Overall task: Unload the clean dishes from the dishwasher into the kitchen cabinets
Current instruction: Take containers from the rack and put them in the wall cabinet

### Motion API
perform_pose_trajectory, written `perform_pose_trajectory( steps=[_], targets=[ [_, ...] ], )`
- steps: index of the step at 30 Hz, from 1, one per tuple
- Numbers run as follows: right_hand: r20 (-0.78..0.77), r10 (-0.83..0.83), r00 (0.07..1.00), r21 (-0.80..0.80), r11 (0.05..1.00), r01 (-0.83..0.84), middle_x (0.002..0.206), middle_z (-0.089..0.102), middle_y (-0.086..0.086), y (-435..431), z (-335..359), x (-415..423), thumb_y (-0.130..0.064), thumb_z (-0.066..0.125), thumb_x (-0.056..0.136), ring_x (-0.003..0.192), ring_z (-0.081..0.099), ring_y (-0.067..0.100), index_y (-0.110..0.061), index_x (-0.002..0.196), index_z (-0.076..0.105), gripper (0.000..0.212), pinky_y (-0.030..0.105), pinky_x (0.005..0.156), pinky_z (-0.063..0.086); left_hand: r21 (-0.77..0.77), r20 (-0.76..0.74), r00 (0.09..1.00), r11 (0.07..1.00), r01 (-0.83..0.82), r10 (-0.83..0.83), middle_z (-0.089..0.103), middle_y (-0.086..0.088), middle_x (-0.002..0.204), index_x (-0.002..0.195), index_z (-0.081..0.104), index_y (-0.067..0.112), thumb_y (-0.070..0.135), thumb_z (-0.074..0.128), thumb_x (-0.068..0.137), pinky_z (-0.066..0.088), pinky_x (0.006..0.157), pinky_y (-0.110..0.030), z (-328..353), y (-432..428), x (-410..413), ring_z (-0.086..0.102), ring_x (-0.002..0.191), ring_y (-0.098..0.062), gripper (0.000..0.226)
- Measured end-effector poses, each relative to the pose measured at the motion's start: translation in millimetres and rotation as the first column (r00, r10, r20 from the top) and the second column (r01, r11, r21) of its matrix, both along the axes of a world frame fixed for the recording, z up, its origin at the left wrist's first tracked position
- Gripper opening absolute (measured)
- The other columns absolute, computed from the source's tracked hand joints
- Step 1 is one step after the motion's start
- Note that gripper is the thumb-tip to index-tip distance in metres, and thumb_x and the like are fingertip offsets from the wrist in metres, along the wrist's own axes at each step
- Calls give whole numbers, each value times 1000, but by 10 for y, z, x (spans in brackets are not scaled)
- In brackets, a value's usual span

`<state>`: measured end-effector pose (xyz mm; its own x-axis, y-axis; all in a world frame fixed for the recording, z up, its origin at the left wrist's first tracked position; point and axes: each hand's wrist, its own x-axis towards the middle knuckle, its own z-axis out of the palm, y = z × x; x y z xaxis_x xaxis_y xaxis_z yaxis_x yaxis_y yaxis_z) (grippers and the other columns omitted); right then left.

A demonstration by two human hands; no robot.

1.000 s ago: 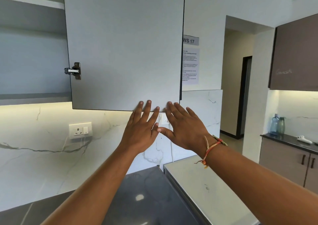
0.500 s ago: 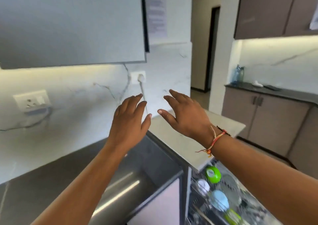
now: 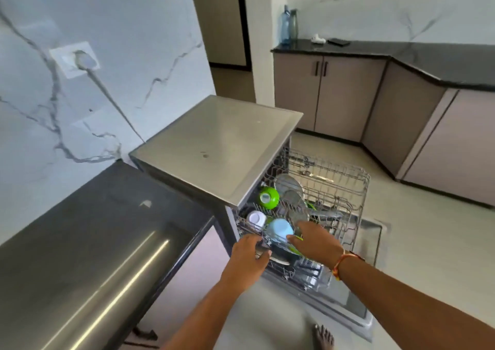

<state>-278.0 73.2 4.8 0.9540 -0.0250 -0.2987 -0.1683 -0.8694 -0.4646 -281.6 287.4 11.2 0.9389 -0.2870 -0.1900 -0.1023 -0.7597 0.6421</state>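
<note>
The steel dishwasher [image 3: 219,146] stands open with wire racks [image 3: 357,189] pulled out; a green bowl [image 3: 268,197], a light blue bowl [image 3: 278,229] and a white cup [image 3: 256,218] lie upside down beside upright steel plates [image 3: 289,185]

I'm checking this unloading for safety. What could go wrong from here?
The left hand and right hand reach into a crowded rack: lifting the blue bowl could knock the white cup or the plates beside it. The bare foot stands near the open door, so a step forward might stub it.
</note>
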Motion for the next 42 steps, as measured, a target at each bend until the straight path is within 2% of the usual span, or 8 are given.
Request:
perform_pose_trajectory(
  steps=[3, 9, 15, 23, 27, 33, 37, 42],
  targets=[
    [-58, -20, 998, 24, 999, 21, 125, 64, 5, -285, -323, 26, -53, 52, 94, 108, 63, 24, -22, 130, 53, 48, 29, 80, 50, 42, -115, 993, 999, 16, -11, 50, -3, 131, 133, 51, 15, 35, 62, 91, 45, 101, -39, -240, -332, 167, 50, 121, -22, 48],
    [-127, -3, 992, 29, 1000, 6, 128, 59, 9, -780, -815, 340, -47, 51, 92, 114, 60, 29, -22, 136, 45, 51, 37, 86, 52, 214, -153, 988, 976, 51, -18, 52, -6, 132, 134, 51, 14, 36, 64, 89, 36, 107, -35, -649, -871, 681, 45, 126, -24, 51],
    [-159, 34, 987, 24, 999, -30, 130, 56, 9, -1070, -1227, 760, -47, 52, 92, 113, 61, 29, -23, 136, 43, 50, 42, 85, 54, 313, -72, 997, 950, 3, 20, 59, -13, 123, 128, 55, 7, 30, 67, 87, 37, 102, -38, -989, -1158, 1189, 49, 120, -32, 48],
    [-341, -14, 940, 6, 1000, 17, 134, 53, 11, -1109, -2060, 1102, -34, 60, 88, 117, 59, 35, -18, 136, 46, 52, 44, 89, 54, 457, -219, 964, 856, 240, -153, 41, -15, 142, 144, 36, 11, 36, 67, 87, 34, 107, -41, -1839, -1553, 1936, 39, 129, -35, 69],
    [-390, -91, 916, -67, 995, 70, 135, 52, 9, -1132, -2409, 1102, -28, 67, 86, 120, 56, 34, -20, 138, 43, 57, 43, 92, 53, 554, -293, 933, 758, 343, -208, 36, -15, 145, 145, 31, 14, 42, 73, 80, 38, 106, -46, -2368, -1572, 2208, 36, 132, -38, 82],
    [-327, -36, 945, -81, 997, 10, 140, 49, 7, -1065, -2690, 1239, -41, 68, 83, 129, 45, 31, -23, 142, 42, 67, 44, 101, 46, 626, -359, 918, 687, 370, -168, 16, -15, 157, 152, 13, 18, 43, 83, 70, 36, 106, -52, -2820, -1550, 2321, 22, 141, -43, 110],
    [-338, 27, 941, -76, 996, -55, 139, 50, 6, -875, -2841, 1392, -48, 71, 79, 126, 45, 32, -25, 142, 41, 74, 45, 99, 46, 630, -352, 917, 678, 379, -186, 23, -17, 154, 151, 16, 12, 37, 88, 64, 39, 105, -49, -2980, -1546, 2403, 29, 137, -41, 115],
    [-300, 86, 950, -197, 969, -150, 134, 51, 7, -786, -2936, 1471, -44, 71, 80, 121, 46, 31, -25, 138, 43, 67, 43, 96, 44, 616, -315, 933, 710, 342, -176, 34, -13, 145, 144, 26, 13, 31, 88, 64, 46, 95, -42, -2965, -1536, 2445, 38, 129, -34, 103]
  ],
)
